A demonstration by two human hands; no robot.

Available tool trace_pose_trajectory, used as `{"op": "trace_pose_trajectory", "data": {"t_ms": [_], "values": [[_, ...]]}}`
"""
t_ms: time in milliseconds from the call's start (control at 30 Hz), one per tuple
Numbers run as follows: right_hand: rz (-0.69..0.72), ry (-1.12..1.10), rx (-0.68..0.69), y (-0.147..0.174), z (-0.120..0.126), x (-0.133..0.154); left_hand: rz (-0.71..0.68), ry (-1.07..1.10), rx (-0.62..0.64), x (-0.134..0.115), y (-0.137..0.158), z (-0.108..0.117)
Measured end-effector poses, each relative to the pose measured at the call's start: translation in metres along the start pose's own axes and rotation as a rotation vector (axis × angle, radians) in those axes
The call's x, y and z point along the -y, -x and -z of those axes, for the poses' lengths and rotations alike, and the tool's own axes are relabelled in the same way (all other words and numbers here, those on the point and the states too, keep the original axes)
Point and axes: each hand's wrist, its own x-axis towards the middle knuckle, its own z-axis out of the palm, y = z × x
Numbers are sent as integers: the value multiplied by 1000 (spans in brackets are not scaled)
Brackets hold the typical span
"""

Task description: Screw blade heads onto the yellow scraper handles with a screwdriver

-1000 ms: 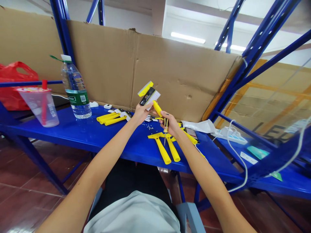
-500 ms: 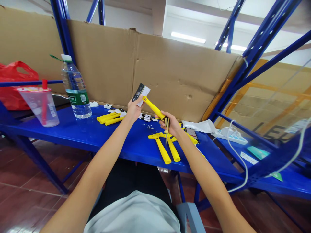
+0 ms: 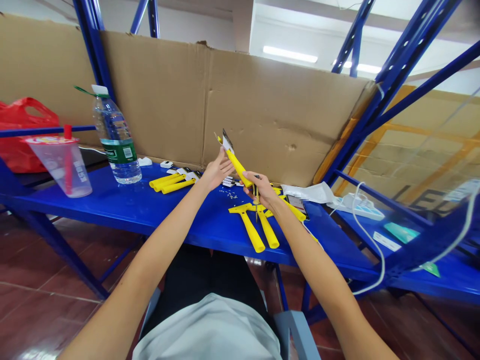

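Note:
A yellow-handled scraper (image 3: 238,165) is held up above the table, its head with a black-and-white piece pointing up and away. My right hand (image 3: 264,191) is closed around the lower end of its handle and also holds a screwdriver (image 3: 257,195), shaft pointing down. My left hand (image 3: 218,172) is beside the scraper's head, fingers stretched out and thumb close to the head; whether it touches cannot be made out. Below my right hand lie several yellow scraper handles (image 3: 250,232). Small screws (image 3: 233,195) are scattered behind them.
Several yellow scrapers with black-and-white heads (image 3: 176,186) lie left on the blue table (image 3: 112,205). A water bottle (image 3: 119,142), a plastic cup with red straw (image 3: 62,165) and a red bag (image 3: 26,135) stand farther left. Cardboard (image 3: 262,110) rises behind; a power strip (image 3: 356,210) is right.
My left hand has loosened from the scraper's head, its fingers now stretched out. The scraper has turned so its head is seen more edge-on. My right hand keeps hold of scraper and screwdriver.

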Motion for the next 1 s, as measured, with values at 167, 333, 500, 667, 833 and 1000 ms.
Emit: {"op": "trace_pose_trajectory", "data": {"t_ms": [167, 333, 500, 667, 833, 1000], "values": [[61, 103, -136, -3, 1, -6, 38, -81, 109, 4, 8, -6], [58, 164, -249, -7, 2, -9, -82, -72, 245, -4, 18, -13], [13, 194, -199, -7, 1, -9, -157, -38, 187, -7, 21, -17], [-22, 171, -103, -3, 0, -8, -146, -10, 148, -7, 21, -17], [-66, 85, 24, -2, 3, -7, -176, 2, 120, -8, 18, -14], [-77, -36, 83, 0, 1, -2, -174, 14, 107, -9, 16, -12]]}}
